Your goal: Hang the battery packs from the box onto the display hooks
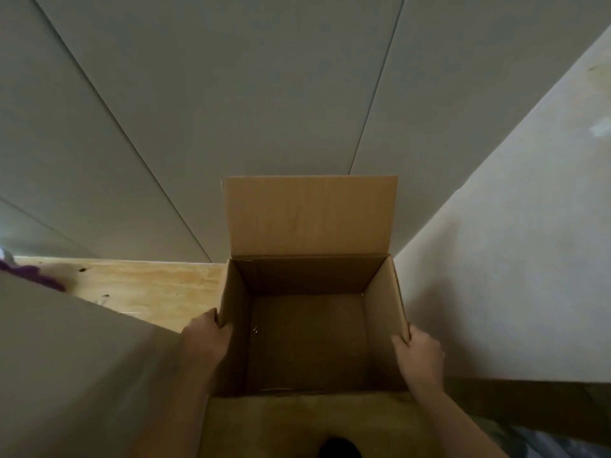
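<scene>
While your left hand (206, 338) clasps the left wall of the box (310, 276), with its fingers curled over the rim near the front corner, your right hand (418, 348) clasps the right wall the same way, at about the same depth. Both forearms run in from the bottom edge and are cut off there.

The box stands upright between your hands with its mouth facing up toward you. Its far flap (310, 216) stands vertical and its near flap (297, 421) folds out toward your body. Every cardboard face you can see is plain brown. The floor of the box is dim, and you cannot make out any battery packs in it. Width and depth look close through the wide lens, so its long axis cannot be called. Its walls sit square to the grey panelled wall (198, 94) just behind the raised flap.

To the right of the box rises a pale wall (496, 259). To the left lies a strip of light wood surface (148, 285), partly covered by a grey slab (66, 358) in the lower left. A purple object (29, 272) at the left edge is blurred and cut off. A dark shape (337, 447) at the bottom edge cannot be identified.
</scene>
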A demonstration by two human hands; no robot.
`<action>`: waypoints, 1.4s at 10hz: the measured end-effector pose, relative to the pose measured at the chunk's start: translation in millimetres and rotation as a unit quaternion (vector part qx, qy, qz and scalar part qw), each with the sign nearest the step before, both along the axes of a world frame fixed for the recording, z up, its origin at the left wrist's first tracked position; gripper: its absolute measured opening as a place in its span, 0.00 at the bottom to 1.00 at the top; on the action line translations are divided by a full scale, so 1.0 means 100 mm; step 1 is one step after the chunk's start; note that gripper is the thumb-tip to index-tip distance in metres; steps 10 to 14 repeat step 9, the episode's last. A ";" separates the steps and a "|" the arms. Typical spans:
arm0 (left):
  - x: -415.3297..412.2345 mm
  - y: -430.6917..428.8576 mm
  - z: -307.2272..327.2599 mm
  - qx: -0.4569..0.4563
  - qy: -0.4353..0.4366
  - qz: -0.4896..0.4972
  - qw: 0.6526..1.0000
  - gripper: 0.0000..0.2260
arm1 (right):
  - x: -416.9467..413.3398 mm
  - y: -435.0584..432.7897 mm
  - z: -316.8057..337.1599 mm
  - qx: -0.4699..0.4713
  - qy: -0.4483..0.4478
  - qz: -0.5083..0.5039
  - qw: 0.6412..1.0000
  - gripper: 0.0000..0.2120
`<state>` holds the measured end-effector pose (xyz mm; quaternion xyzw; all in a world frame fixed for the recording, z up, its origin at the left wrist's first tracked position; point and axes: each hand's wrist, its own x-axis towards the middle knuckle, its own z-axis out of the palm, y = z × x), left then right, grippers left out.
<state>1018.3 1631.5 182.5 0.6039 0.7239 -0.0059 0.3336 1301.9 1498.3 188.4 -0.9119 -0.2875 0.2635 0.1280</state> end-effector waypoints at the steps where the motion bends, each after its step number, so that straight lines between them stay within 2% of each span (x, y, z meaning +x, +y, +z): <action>1: 0.10 0.18 -0.48 -0.021 0.011 -0.024 0.999 0.12 | 0.15 0.15 -0.50 -0.002 -0.009 0.011 1.000 0.13; 3: 0.36 0.28 -1.36 0.000 0.017 -0.014 1.000 0.10 | 0.36 0.30 -1.38 -0.004 -0.008 0.004 1.000 0.14; 6: 0.60 0.37 -2.14 0.037 0.023 -0.033 0.999 0.11 | 0.52 0.41 -2.12 -0.014 -0.010 0.002 1.000 0.18; 7: 0.69 0.42 -2.20 0.048 0.043 -0.034 0.997 0.14 | 0.50 0.43 -2.22 -0.031 0.011 -0.013 0.999 0.20; 8: 0.69 0.43 -2.12 0.017 0.063 -0.043 0.997 0.13 | 0.54 0.43 -2.17 -0.035 0.048 -0.020 0.998 0.27; 9: 0.61 0.37 -1.86 -0.027 0.087 -0.050 0.995 0.25 | 0.59 0.44 -1.82 -0.044 0.085 -0.023 0.995 0.36; 14: 0.61 0.37 -1.86 -0.027 0.087 -0.050 0.995 0.25 | 0.59 0.44 -1.82 -0.044 0.085 -0.023 0.995 0.36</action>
